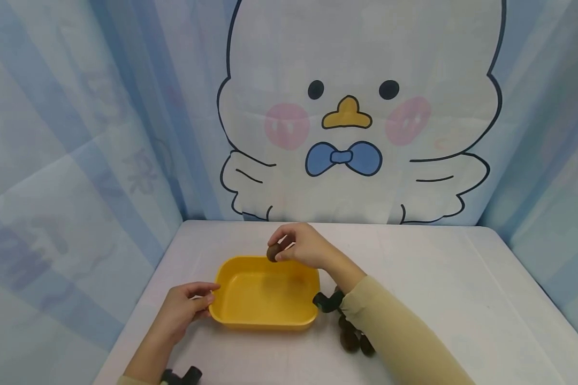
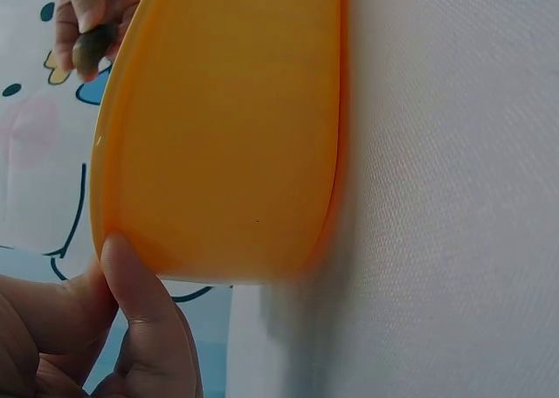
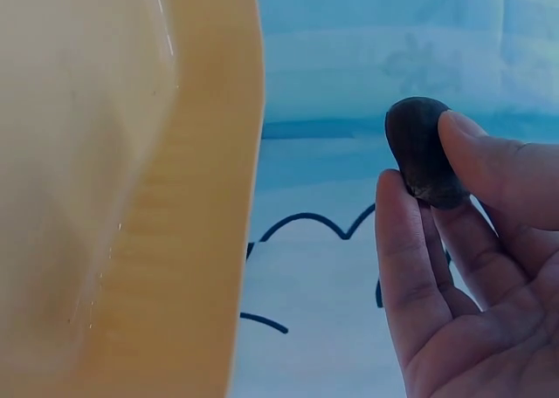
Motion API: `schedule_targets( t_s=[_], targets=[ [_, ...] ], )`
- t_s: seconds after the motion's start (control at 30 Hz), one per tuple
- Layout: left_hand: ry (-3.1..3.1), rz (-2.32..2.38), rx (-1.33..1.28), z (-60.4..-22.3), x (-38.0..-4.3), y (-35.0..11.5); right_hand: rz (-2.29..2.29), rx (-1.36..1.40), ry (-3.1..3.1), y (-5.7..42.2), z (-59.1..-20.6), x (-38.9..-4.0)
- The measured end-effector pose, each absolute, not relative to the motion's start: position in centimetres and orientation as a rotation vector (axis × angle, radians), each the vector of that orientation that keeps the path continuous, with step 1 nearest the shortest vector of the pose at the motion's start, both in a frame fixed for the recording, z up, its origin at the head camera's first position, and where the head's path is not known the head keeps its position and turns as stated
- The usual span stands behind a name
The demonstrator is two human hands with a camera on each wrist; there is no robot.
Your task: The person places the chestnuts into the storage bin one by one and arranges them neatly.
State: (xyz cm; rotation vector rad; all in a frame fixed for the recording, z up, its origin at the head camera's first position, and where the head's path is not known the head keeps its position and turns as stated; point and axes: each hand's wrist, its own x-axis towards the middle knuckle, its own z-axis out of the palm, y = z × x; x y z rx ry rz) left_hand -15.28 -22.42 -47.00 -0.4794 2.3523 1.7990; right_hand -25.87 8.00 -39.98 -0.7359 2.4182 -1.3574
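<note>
My right hand point(image 1: 306, 247) pinches a dark brown, smooth, rounded stone point(image 1: 272, 252) between thumb and fingertips, above the far rim of a yellow plastic tray point(image 1: 265, 324). In the right wrist view the stone point(image 3: 423, 152) looks oblong, held clear of the tray's wall point(image 3: 214, 197). At the tray's left end, my left hand point(image 1: 185, 309) grips the rim. The left wrist view shows the thumb point(image 2: 140, 284) against the tray's edge. Nothing lies in the tray.
Several similar brown stones point(image 1: 350, 341) lie on the white table point(image 1: 443, 299) right of the tray, partly hidden by my right sleeve point(image 1: 400, 326). Printed curtains point(image 1: 356, 192) stand at the table's back and sides.
</note>
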Motion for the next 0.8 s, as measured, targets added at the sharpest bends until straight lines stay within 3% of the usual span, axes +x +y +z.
schedule_targets(
  t_s=[0.8],
  targets=[
    [2.353,1.775,-0.500,-47.0,-15.5,-21.9,-1.391,-0.731,2.251,2.3,-42.7,-26.8]
  ],
)
